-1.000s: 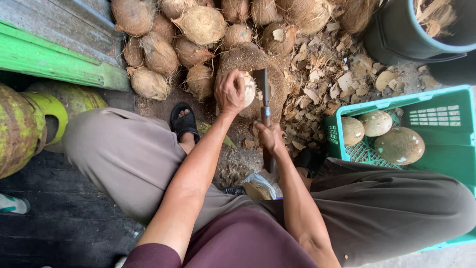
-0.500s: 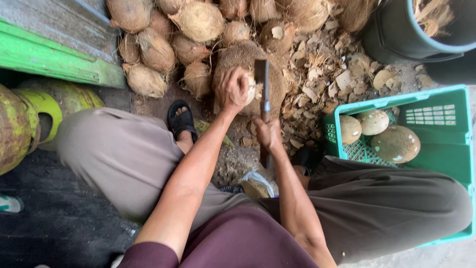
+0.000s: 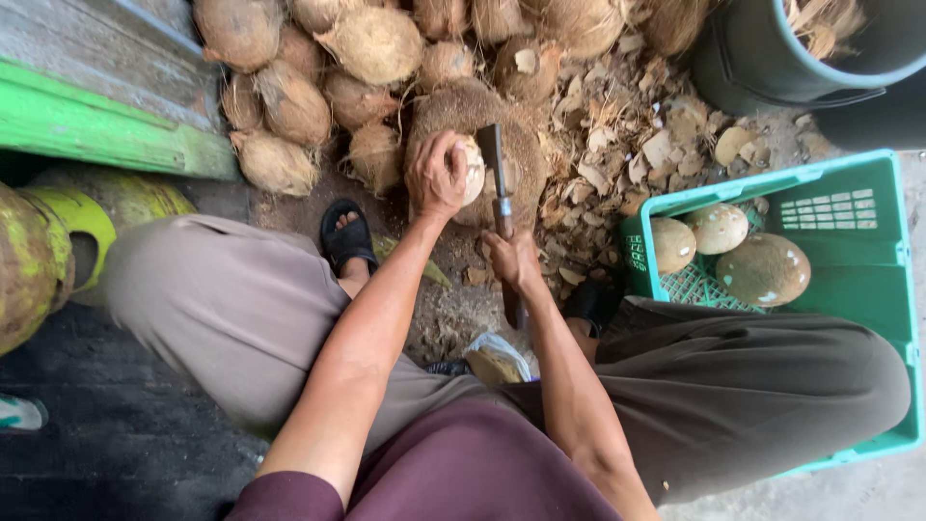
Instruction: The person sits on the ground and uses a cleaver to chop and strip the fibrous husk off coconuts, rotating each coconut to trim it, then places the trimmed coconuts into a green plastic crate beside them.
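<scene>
- Step in hand looks like trimming: the left hand (image 3: 436,177) is clenched around a pale, half-peeled coconut (image 3: 470,170), pressing it onto a husky brown chopping block (image 3: 526,145) just above the middle of the frame.
- The right hand (image 3: 511,259) is wrapped tight on the handle of a cleaver (image 3: 492,154), whose blade stands upright right beside the coconut, touching it or close to it; can't tell which.
- My guess for the next move: a short, controlled chop at the coconut's right edge, with the left fingers (image 3: 451,154) kept well back, since they sit very near the blade.
- Counts: one cleaver and one coconut being worked.
- Three peeled pale coconuts (image 3: 762,268) lie in the green plastic crate (image 3: 868,289) at right.
- The pile of unpeeled brown coconuts (image 3: 376,43) along the top shows roughly ten or more; some are cut off by the frame edge, so it's not an exact count.
- One dark bin (image 3: 762,68) with husk scraps sits at the upper right.
- Husk chips (image 3: 627,145) litter the ground between block and crate, too many to count.
- One sandalled foot (image 3: 347,241) is plain left of the block; the other is mostly hidden.
</scene>
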Motion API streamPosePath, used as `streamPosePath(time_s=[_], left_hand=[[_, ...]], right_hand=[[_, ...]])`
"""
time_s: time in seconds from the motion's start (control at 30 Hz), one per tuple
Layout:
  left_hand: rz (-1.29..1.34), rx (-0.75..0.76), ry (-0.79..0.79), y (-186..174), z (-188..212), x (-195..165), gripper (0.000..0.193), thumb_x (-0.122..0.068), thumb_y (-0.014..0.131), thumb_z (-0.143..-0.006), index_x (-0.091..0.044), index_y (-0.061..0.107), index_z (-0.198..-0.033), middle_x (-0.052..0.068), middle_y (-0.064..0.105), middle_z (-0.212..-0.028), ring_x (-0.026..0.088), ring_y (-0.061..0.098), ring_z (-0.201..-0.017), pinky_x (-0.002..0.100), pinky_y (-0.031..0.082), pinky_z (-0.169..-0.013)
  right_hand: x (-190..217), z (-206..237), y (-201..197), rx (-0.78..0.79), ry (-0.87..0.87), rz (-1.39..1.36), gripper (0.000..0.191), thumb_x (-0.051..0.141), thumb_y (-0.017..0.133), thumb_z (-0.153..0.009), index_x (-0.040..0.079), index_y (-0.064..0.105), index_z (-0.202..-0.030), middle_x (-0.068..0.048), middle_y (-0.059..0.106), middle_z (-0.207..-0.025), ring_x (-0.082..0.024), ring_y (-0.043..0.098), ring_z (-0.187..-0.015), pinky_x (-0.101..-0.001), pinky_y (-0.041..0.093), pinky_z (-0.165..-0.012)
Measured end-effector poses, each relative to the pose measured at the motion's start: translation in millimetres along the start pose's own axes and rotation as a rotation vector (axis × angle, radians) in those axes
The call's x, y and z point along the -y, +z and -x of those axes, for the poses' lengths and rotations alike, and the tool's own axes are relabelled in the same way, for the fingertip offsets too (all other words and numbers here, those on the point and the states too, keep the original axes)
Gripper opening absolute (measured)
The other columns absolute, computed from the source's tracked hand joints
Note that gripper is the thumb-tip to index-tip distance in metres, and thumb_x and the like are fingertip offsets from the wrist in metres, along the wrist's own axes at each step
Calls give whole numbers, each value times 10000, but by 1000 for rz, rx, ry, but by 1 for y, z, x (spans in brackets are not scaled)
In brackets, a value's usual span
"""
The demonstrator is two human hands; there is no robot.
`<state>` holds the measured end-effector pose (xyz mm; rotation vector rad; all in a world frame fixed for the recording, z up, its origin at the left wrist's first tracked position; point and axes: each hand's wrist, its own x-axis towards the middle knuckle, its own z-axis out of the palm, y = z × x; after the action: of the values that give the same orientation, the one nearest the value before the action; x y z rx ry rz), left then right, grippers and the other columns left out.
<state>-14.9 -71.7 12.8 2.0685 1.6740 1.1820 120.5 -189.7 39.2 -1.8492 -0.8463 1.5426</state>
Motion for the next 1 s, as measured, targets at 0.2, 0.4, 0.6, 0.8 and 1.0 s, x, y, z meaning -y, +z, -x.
streamPosePath(time_s=[0.2,0.4,0.6,0.8,1.0], left_hand=[[33,128,-194,-1,-10,7,380,-466,544,-1014,-122,705,-1040,90,739,-1011,242,689,-928,452,551,-851],[192,49,-548,8,-14,7,463,-593,546,-970,-161,714,-960,51,756,-963,217,701,-900,447,558,-854],[27,29,-626,13,-12,2,529,-647,458,-975,-174,686,-907,33,734,-1006,241,680,-931,483,538,-839],[38,11,-588,11,-15,4,512,-653,433,-951,-198,666,-944,28,700,-987,249,674,-899,478,528,-756],[5,-12,-562,16,-14,-6,485,-624,495,-965,-172,644,-874,54,681,-1046,241,655,-938,447,526,-769]], right_hand=[[4,5,-10,7,-28,-72,278,285,692,-934,73,567,-807,-18,553,-585,-138,501,-443,-304,433,-389],[18,10,-16,-181,-242,-49,197,249,662,-944,87,608,-845,10,550,-587,-96,513,-463,-283,418,-400],[6,0,2,-122,38,369,276,302,559,-998,122,572,-789,-27,562,-595,-152,455,-436,-358,442,-375],[5,-7,-9,-164,-177,96,269,262,620,-962,126,520,-753,-15,576,-636,-102,515,-477,-333,490,-435],[8,-5,4,-191,-297,90,316,224,597,-971,105,531,-686,-37,569,-610,-132,469,-468,-355,443,-422]])
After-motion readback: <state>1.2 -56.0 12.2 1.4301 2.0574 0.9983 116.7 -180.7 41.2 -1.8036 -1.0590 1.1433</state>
